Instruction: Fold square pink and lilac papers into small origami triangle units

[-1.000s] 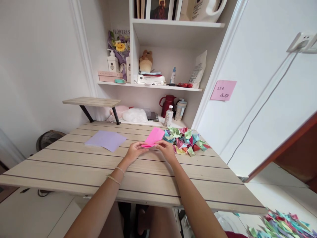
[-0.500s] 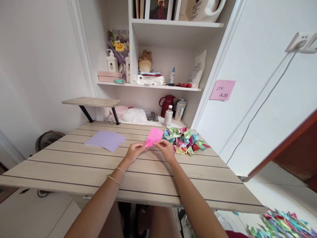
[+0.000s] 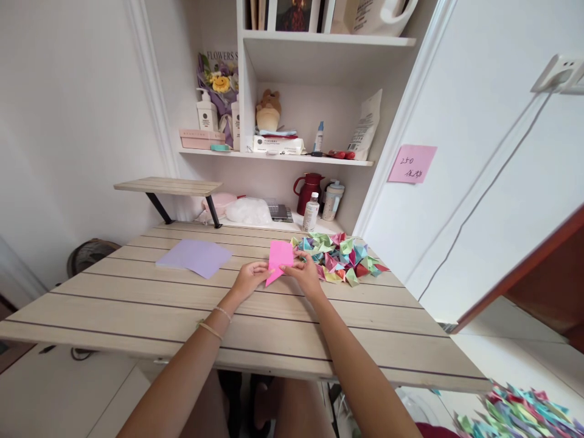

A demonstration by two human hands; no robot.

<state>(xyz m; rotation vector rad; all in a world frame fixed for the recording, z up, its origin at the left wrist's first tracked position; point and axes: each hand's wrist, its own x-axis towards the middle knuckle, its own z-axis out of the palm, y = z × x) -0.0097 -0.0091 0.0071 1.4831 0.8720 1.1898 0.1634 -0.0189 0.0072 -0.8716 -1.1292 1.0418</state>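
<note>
Head camera looks down at a wood table. Both hands hold one pink paper near the middle of the table, close to its top. The left hand pinches the lower left edge, fingers closed on it. The right hand pinches the right side the same way. The paper has a pointy tip at the bottom. A pile of folded papers lies just right of it. A purple sheet lies flat to the left.
</note>
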